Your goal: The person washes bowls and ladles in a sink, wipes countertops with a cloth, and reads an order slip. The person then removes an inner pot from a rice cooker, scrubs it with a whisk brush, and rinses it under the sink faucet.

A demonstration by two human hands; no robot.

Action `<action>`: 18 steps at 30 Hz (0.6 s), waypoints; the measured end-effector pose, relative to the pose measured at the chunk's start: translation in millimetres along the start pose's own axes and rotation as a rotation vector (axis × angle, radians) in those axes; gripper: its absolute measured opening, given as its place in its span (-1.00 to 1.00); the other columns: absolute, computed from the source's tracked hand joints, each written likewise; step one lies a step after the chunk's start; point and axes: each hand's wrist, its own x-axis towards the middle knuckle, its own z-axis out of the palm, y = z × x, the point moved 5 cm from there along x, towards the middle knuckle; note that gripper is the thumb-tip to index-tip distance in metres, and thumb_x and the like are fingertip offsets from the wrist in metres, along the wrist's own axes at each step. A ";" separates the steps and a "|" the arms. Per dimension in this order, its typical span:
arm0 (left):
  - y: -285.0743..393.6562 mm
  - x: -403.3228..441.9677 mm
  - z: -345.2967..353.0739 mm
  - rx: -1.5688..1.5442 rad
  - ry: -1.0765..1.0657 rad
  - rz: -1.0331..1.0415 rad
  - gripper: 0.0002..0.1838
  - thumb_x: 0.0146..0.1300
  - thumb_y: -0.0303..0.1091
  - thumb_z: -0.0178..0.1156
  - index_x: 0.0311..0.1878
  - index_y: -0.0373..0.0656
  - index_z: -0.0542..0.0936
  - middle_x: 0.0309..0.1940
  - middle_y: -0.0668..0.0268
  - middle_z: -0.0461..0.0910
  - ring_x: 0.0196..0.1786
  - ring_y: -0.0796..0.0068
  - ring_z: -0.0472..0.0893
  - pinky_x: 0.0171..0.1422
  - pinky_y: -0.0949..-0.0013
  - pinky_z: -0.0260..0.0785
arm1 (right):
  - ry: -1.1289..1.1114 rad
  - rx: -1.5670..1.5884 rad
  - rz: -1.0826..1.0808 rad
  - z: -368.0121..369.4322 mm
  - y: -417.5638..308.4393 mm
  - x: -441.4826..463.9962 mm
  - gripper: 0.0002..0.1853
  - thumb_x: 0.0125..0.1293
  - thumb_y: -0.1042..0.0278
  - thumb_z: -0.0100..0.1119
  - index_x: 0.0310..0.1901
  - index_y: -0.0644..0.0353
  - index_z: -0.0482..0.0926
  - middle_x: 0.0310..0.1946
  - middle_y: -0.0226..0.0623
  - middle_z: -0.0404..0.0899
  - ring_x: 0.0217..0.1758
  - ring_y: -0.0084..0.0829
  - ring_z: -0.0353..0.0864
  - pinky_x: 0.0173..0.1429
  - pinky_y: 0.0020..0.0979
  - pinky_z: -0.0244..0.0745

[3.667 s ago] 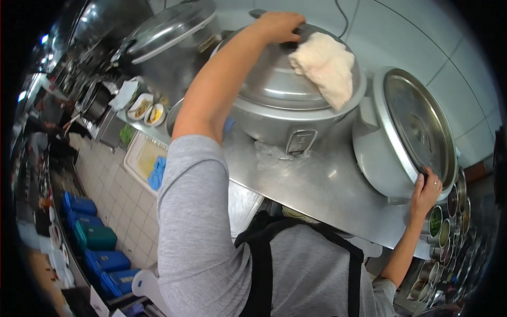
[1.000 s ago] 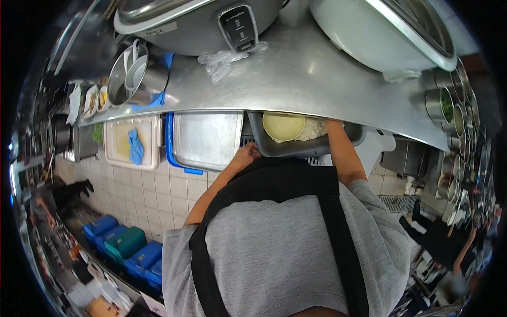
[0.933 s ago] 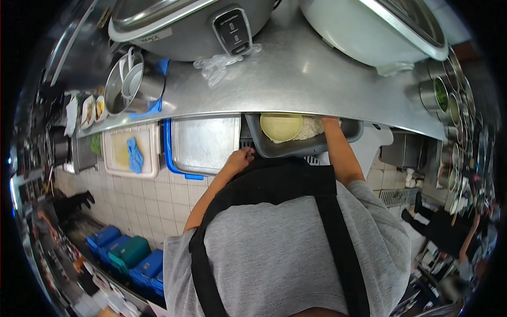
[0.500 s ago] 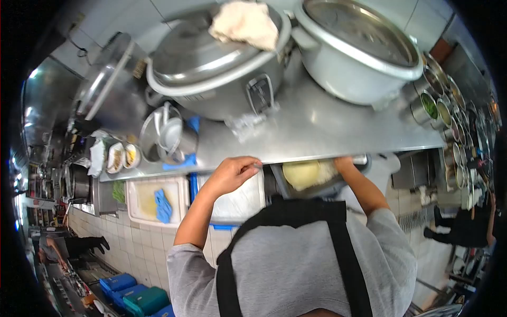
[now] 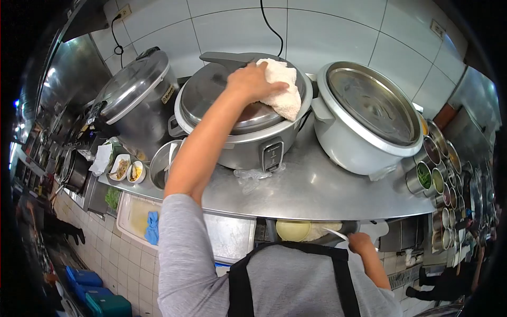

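Observation:
My left hand point(image 5: 251, 83) reaches onto the metal lid point(image 5: 211, 90) of the grey rice cooker point(image 5: 237, 153). Its thumb and fingers close on a pale folded cloth point(image 5: 282, 90) lying over the lid's right part. Low on the right, my right hand point(image 5: 360, 243) is wrapped round a slim white utensil point(image 5: 338, 234), whose kind I cannot make out. That utensil slants over a dark bin point(image 5: 348, 227) below the counter's edge. A yellow bowl point(image 5: 293, 230) and a pale grainy mass point(image 5: 318, 231) are in the bin, partly hidden by the counter and apron.
A white cooker point(image 5: 348, 142) stands right of the grey one, a large metal pot point(image 5: 142, 105) to its left. Several metal containers point(image 5: 422, 177) line the counter's point(image 5: 317, 195) right end. Small white dishes point(image 5: 121, 166) sit at left. Other people stand at both sides.
My left hand has risen from the counter's front edge to the cloth on the lid. My right hand has come out of the bin, now showing the white utensil. The view has tilted up.

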 end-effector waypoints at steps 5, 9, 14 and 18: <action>17.3 23.2 26.6 -0.039 -0.147 0.158 -0.55 0.05 -0.25 0.16 0.03 -0.19 0.48 -0.03 0.02 0.50 -0.02 0.06 0.52 0.02 0.15 0.38 | -0.049 0.490 -0.137 -96.5 26.6 -68.4 -0.71 0.08 0.40 0.04 -0.12 0.21 0.51 -0.46 -0.14 0.59 -0.41 -0.28 0.61 -0.27 -0.26 0.48; -3.7 26.9 -57.6 0.020 0.347 0.178 -0.56 0.05 -0.40 0.11 0.08 -0.10 0.45 0.00 0.08 0.48 -0.01 0.06 0.49 0.06 0.16 0.36 | 0.115 0.706 -0.260 -133.2 54.5 -75.9 -0.75 0.15 0.44 0.03 -0.10 0.23 0.47 -0.53 -0.27 0.56 -0.57 -0.43 0.55 -0.40 -0.42 0.46; -90.4 60.5 -25.4 0.243 -0.032 0.157 -0.32 -0.07 -0.39 0.22 0.24 -0.02 0.31 0.19 0.17 0.33 0.24 0.06 0.28 0.27 0.15 0.21 | 0.365 0.657 -0.318 -192.6 52.5 -78.0 -0.60 0.18 0.45 0.05 0.09 0.18 0.36 -0.44 -0.10 0.55 -0.45 -0.16 0.57 -0.31 -0.25 0.45; -100.7 82.1 5.3 0.271 -0.063 0.252 -0.23 -0.20 -0.34 0.32 0.22 0.00 0.31 0.18 0.24 0.36 0.22 0.11 0.33 0.25 0.17 0.23 | 0.766 0.373 -0.347 -260.4 12.9 -94.2 -0.59 0.19 0.46 0.04 0.12 0.12 0.34 -0.32 -0.04 0.55 -0.36 -0.01 0.53 -0.28 -0.14 0.42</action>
